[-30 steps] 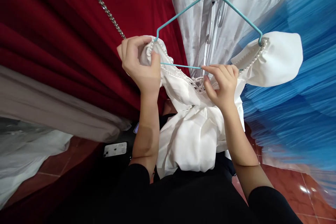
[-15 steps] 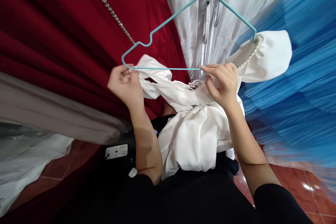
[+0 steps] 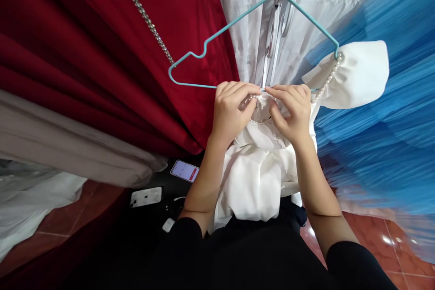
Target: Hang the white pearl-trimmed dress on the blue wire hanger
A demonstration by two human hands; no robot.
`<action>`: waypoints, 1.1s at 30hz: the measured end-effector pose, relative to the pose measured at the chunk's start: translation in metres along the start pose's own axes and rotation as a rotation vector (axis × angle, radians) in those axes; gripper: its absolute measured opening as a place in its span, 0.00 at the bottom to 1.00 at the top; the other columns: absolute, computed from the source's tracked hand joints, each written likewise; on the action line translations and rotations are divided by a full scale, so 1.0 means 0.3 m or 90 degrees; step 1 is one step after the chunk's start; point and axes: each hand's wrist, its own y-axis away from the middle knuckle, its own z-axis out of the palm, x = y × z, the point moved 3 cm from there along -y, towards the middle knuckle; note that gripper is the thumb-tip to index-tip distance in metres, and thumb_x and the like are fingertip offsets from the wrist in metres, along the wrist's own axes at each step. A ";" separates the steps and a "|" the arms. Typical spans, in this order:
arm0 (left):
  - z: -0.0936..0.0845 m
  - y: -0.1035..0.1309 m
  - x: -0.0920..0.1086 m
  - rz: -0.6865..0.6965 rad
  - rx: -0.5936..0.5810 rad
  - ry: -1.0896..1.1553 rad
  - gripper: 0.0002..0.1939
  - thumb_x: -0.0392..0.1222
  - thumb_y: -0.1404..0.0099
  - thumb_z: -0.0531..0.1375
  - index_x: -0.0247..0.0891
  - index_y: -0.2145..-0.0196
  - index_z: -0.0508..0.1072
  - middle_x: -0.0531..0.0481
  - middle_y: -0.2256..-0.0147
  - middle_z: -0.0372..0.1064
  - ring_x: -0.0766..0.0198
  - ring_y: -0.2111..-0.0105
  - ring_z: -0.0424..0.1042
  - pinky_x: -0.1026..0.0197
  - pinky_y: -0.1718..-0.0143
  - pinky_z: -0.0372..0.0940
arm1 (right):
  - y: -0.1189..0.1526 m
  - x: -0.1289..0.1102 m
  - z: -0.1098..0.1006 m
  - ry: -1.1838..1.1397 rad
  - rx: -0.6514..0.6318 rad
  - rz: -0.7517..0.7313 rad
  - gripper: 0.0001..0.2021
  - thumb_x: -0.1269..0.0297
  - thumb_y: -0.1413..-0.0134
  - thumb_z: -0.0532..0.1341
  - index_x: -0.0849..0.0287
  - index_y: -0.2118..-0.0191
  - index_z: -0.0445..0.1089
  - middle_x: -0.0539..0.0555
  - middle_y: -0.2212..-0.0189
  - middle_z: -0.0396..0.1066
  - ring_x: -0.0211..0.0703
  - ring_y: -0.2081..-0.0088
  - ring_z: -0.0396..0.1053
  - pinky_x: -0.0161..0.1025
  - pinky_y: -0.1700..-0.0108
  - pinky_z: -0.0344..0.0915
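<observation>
We see a turquoise hanger [image 3: 242, 17] carrying a white garment [image 3: 254, 181], whose puffed sleeve [image 3: 363, 74] hangs from the notch near the hanger's right end, with its pearl trim [image 3: 328, 82] close beneath. The left hand [image 3: 235, 108] is at the middle of the hanger's lower edge, its fingers bent and its thumb and fingertips closed on the pearl-trimmed cloth. Just beside it, we find the right hand [image 3: 289, 108] at the same edge, fingertips along the bar and thumb held apart below; we cannot tell whether its fingers grip bar or cloth. The garment's body is gathered below both hands, before the wearer's black top [image 3: 258, 253]. Behind the hanger's left end we note red fabric [image 3: 152, 63] with a beaded strand [image 3: 147, 18]; to the right is blue tulle [image 3: 384, 145]. On a black surface [image 3: 149, 217], a phone with a lit screen [image 3: 184, 171] lies near the far edge, with a white phone [image 3: 146, 196] and a small white case [image 3: 168, 224] nearer us.
</observation>
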 end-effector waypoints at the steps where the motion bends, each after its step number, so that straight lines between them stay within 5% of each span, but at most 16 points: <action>1: 0.011 0.003 -0.001 -0.013 -0.004 -0.004 0.09 0.28 0.32 0.64 0.43 0.63 0.77 0.55 0.59 0.82 0.59 0.57 0.79 0.51 0.47 0.64 | 0.000 0.001 -0.013 0.002 0.000 -0.003 0.13 0.67 0.32 0.58 0.50 0.47 0.75 0.50 0.53 0.81 0.44 0.52 0.77 0.52 0.46 0.69; 7: 0.033 0.016 0.012 -0.064 0.062 0.003 0.11 0.27 0.35 0.66 0.42 0.59 0.78 0.54 0.63 0.81 0.60 0.63 0.77 0.55 0.52 0.65 | -0.033 0.090 -0.195 0.125 0.260 0.041 0.15 0.59 0.31 0.60 0.53 0.43 0.72 0.57 0.43 0.74 0.53 0.38 0.70 0.61 0.33 0.64; 9: 0.031 0.013 0.014 -0.049 0.057 0.007 0.10 0.28 0.34 0.66 0.42 0.59 0.79 0.54 0.64 0.81 0.61 0.64 0.76 0.55 0.53 0.64 | -0.057 0.142 -0.239 0.127 0.267 0.032 0.17 0.59 0.34 0.64 0.54 0.42 0.72 0.58 0.44 0.74 0.54 0.38 0.71 0.59 0.34 0.66; 14: 0.004 0.007 -0.004 -0.023 0.041 -0.045 0.06 0.33 0.32 0.66 0.43 0.63 0.80 0.54 0.63 0.82 0.58 0.63 0.77 0.53 0.53 0.62 | -0.107 0.236 -0.268 0.103 0.198 0.102 0.11 0.76 0.40 0.65 0.55 0.55 0.79 0.57 0.57 0.82 0.44 0.56 0.79 0.42 0.52 0.74; 17: -0.011 0.003 -0.009 -0.032 0.021 -0.070 0.06 0.33 0.32 0.65 0.43 0.63 0.80 0.53 0.64 0.82 0.57 0.62 0.77 0.52 0.53 0.63 | -0.135 0.273 -0.291 0.127 0.243 0.152 0.07 0.77 0.44 0.65 0.63 0.61 0.80 0.56 0.68 0.80 0.39 0.69 0.74 0.40 0.66 0.66; 22: -0.015 -0.002 -0.011 -0.038 0.001 -0.066 0.06 0.33 0.31 0.64 0.43 0.62 0.80 0.53 0.62 0.83 0.56 0.62 0.77 0.52 0.51 0.63 | -0.130 0.388 -0.359 0.209 0.303 0.272 0.03 0.74 0.50 0.66 0.66 0.68 0.78 0.56 0.73 0.76 0.31 0.75 0.64 0.40 0.73 0.54; 25: -0.009 -0.004 -0.016 -0.046 0.003 -0.049 0.07 0.31 0.32 0.64 0.43 0.62 0.80 0.53 0.63 0.82 0.57 0.62 0.77 0.51 0.50 0.62 | -0.056 0.433 -0.371 0.202 0.199 0.387 0.03 0.73 0.55 0.70 0.61 0.72 0.76 0.54 0.78 0.73 0.29 0.78 0.61 0.39 0.76 0.53; 28: 0.004 -0.003 -0.015 -0.039 0.000 -0.001 0.09 0.29 0.33 0.65 0.42 0.61 0.80 0.54 0.62 0.82 0.58 0.62 0.77 0.52 0.51 0.63 | 0.036 0.390 -0.342 0.179 -0.001 0.412 0.03 0.71 0.55 0.70 0.58 0.71 0.76 0.50 0.80 0.69 0.30 0.79 0.60 0.38 0.76 0.55; 33: 0.028 0.005 -0.009 -0.047 0.008 0.009 0.08 0.30 0.31 0.65 0.43 0.60 0.81 0.54 0.61 0.83 0.58 0.60 0.78 0.52 0.50 0.63 | 0.084 0.174 -0.251 0.062 -0.255 0.133 0.05 0.68 0.44 0.66 0.56 0.62 0.78 0.50 0.67 0.78 0.37 0.68 0.74 0.37 0.68 0.66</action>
